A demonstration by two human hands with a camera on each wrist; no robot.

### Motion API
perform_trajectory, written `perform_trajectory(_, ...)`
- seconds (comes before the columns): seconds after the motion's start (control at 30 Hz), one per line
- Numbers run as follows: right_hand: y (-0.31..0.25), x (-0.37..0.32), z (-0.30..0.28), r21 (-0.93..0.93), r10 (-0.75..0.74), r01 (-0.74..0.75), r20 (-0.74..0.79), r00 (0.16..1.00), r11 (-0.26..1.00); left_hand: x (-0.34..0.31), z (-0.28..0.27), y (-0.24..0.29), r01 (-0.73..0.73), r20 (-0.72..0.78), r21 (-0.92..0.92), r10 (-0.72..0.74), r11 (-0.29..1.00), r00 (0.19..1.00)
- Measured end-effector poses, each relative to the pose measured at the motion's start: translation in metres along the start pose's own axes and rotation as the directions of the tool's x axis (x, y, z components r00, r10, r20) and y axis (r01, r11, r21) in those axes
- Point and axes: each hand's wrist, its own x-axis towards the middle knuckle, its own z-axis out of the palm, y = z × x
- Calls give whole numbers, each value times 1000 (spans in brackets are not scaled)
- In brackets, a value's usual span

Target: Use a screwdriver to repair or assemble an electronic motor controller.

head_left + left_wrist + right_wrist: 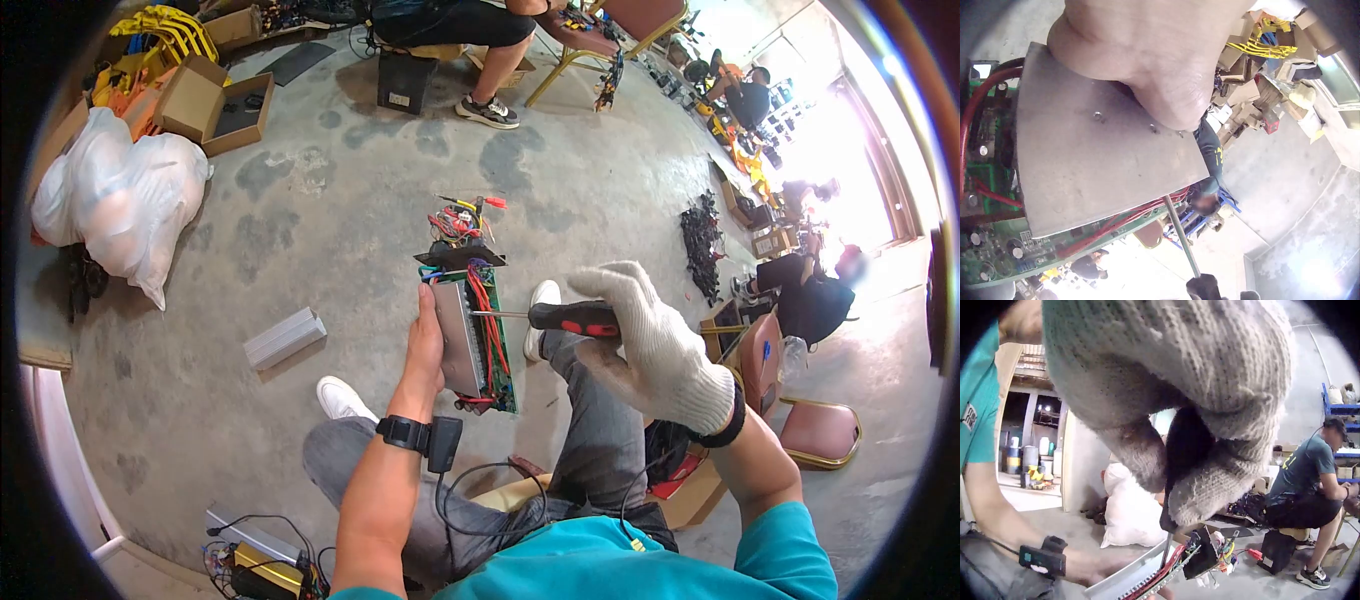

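Note:
My bare left hand (424,350) grips a circuit board (504,375) by the flat metal plate (459,335) along its side. Red wires (484,305) run lengthwise over the board, and a black end panel (460,256) with loose coloured wires sits at its far end. In my right hand (655,355), which wears a white knit glove, is a screwdriver (572,319) with a black and red handle. Its thin shaft (1180,234) reaches in at the edge of the metal plate beside the red wires; the tip is hidden in the left wrist view.
A silver metal housing (285,339) lies on the concrete floor at left. Beyond it are a white plastic bag (130,200) and an open cardboard box (215,110). A seated person (1307,481) is ahead; chairs (820,432) and black parts (702,245) stand or lie at right.

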Motion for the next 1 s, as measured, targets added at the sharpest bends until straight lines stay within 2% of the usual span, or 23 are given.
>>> perform_trajectory(0.13, -2, -1, 5, -65, 41, -42, -12, 999, 997, 2, 0, -4, -27, 11, -19, 28, 999, 1000)
perform_trajectory(0.2, -13, 3, -1, 109, 346, -350, 55, 937, 930, 1, -1, -3, -28, 33, -25, 29, 999, 999)
perform_trajectory(0.23, -11, 2, 0, 110, 343, -347, 54, 938, 931, 1, -1, -3, -31, 32, -25, 32, 999, 999)
perform_trajectory(0.3, -3, -1, 1, -45, 17, -18, -28, 999, 999, 0, 0, -1, -15, 19, -18, 15, 1000, 1000)
perform_trajectory(0.33, 1, -2, 3, -45, 17, -18, -27, 999, 999, -1, 0, -1, -15, 18, -19, 15, 1000, 1000)
perform_trajectory(0.4, 6, -2, 5, -58, -81, 80, -4, 997, 995, -2, 1, 0, -15, 39, -18, 16, 1000, 999)
perform_trajectory(0.43, 3, -1, 4, -59, -81, 81, -4, 997, 995, -1, 1, 0, -16, 40, -19, 17, 1000, 999)
perform_trajectory(0.47, -5, 1, 2, 23, 125, -126, 24, 992, 992, 0, 0, -1, -16, 37, -11, 16, 1000, 999)
perform_trajectory(0.5, -10, 2, 1, 98, 323, -328, 68, 944, 940, 0, -1, -2, -16, 35, -3, 16, 1000, 999)
perform_trajectory(0.53, -9, 2, 0, 97, 323, -328, 66, 944, 940, 2, -1, -2, -17, 36, -3, 17, 1000, 999)
perform_trajectory(0.6, -8, -1, 0, -46, 82, -85, -49, 995, 995, 1, -2, -4, -22, 49, -30, 24, 999, 999)
perform_trajectory(0.63, -4, -1, 1, -46, 82, -84, -49, 995, 995, 2, -2, -4, -23, 48, -30, 25, 999, 999)
perform_trajectory(0.7, 5, -1, 3, -98, -114, 112, -20, 993, 989, 1, -1, -2, 3, 20, -28, -2, 1000, 1000)
perform_trajectory(0.73, 2, 0, 3, -100, -117, 114, -21, 993, 988, 0, 1, -1, 0, 21, -29, 1, 1000, 1000)
perform_trajectory(0.8, -6, -1, 2, 31, 232, -233, 42, 972, 972, -2, 3, 0, -6, 4, -18, 6, 1000, 1000)
perform_trajectory(0.93, -9, 0, -1, 63, 183, -184, 13, 983, 981, -3, 1, 1, -13, 20, -20, 14, 1000, 1000)
perform_trajectory(1.0, -3, -1, -2, -18, -38, 38, 10, 999, 999, -6, 4, 4, 4, 21, -24, -4, 1000, 1000)
